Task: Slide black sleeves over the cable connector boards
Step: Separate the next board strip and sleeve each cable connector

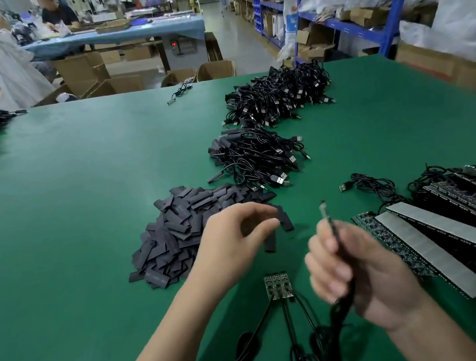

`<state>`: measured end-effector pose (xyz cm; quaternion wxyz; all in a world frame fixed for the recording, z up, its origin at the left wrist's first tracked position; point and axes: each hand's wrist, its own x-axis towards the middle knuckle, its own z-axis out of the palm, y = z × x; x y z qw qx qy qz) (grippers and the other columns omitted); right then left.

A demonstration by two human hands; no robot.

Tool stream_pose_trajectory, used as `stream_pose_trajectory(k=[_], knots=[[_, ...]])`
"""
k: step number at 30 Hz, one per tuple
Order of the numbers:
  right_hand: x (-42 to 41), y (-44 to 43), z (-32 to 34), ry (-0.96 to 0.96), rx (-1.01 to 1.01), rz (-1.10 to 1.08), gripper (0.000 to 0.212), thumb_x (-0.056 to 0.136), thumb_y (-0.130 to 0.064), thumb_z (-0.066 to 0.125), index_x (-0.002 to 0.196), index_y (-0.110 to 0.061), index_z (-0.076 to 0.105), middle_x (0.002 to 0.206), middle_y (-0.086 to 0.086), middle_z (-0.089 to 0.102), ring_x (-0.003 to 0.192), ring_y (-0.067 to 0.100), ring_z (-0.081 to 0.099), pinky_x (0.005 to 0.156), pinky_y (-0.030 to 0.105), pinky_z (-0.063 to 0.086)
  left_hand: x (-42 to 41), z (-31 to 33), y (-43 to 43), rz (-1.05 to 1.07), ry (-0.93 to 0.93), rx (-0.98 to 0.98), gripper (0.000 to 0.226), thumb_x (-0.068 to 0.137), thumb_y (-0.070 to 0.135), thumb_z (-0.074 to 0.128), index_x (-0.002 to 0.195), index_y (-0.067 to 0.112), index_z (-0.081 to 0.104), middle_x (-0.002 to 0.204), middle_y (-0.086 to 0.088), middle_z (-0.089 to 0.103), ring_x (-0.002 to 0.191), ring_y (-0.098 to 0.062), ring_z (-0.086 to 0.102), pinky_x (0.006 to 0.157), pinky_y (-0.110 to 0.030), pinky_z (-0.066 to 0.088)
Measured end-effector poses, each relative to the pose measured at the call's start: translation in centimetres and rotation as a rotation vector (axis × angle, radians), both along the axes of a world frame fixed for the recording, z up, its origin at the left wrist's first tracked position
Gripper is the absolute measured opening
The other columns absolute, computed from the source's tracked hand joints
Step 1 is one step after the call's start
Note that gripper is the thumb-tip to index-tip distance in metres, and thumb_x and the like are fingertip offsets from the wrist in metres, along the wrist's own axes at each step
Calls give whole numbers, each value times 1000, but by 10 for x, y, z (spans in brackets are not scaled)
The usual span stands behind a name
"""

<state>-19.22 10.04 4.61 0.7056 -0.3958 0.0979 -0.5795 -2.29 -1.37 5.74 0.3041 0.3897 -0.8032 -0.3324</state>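
An electronics assembly workshop: a green bench (pixel 82 201) heaped with black cables (pixel 277 96) and black sleeves (pixel 177 233), blue shelving (pixel 389 8) stacked with cardboard boxes (pixel 315 40), and another worker (pixel 57 13) seated at a far bench (pixel 120 35).

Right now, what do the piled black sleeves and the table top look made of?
Sleeves: thin matte dark-grey plastic, likely heat-shrink tubing; they lie flattened, with faint white print on some. Table top: green mat, rubber or vinyl by its dull, even sheen; which one is unclear.
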Motion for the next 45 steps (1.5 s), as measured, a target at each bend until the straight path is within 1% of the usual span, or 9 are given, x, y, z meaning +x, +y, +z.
stream_pose_trajectory(k=[2,6,14,17,22,30,34,39,45], knots=[[-11,-1,3,-65,103,-105,19,101,-24,65,94,-7,65,66,0,58,57,12,58,54,25,52,-20,-9,-12,46,-258,-195,30,94,42,71,124,37,71,109,17,69,100,-5,63,92,-30,47],[-29,-5,-6,299,349,-454,23,98,-34,65,86,-14,66,59,-3,38,48,11,42,46,21,38,-49,-23,-35,32,-593,-404,55,96,48,64,147,36,50,141,9,54,131,-20,45,101,-39,32],[-22,-19,-33,934,354,-658,27,108,-26,52,87,-12,62,58,-6,46,55,15,48,57,18,43,-55,-27,-58,-84,-640,-503,50,93,54,65,139,37,58,134,12,64,125,-16,51,94,-37,35],[-19,-19,-32,934,325,-696,26,106,-25,56,80,-20,58,58,-7,45,56,15,46,61,21,43,-47,-25,-48,-43,-477,-486,46,93,56,64,134,36,62,125,14,70,117,-11,59,96,-35,41],[-16,-16,-25,1000,180,-795,17,100,-22,67,89,-35,64,59,-7,49,57,11,45,59,20,40,-15,-17,-11,-226,290,401,25,97,38,65,118,25,70,93,3,78,78,-8,69,75,-20,52],[3,-12,-25,1076,64,-690,4,92,-36,69,92,-32,71,62,-12,58,57,1,46,58,21,38,22,-31,29,-285,468,683,27,101,34,53,121,20,65,108,-13,74,84,-21,68,68,-29,40],[4,-12,-28,1049,112,-625,16,90,-40,65,85,-25,69,57,-10,49,57,11,43,59,29,35,29,-34,38,-236,399,474,23,105,29,49,122,22,64,101,-6,77,86,-22,73,73,-25,50],[5,-14,-31,1014,169,-510,17,91,-38,64,81,-24,67,55,-6,50,57,11,43,60,23,36,33,-37,36,-111,118,-94,30,85,30,84,113,29,75,103,19,74,96,-5,70,82,-19,52],[6,-11,-28,960,191,-444,33,93,-54,61,87,-23,71,56,-4,50,58,12,45,72,28,44,30,-39,35,-98,170,-216,23,82,30,85,104,25,79,95,16,73,90,-4,68,77,-13,47]])
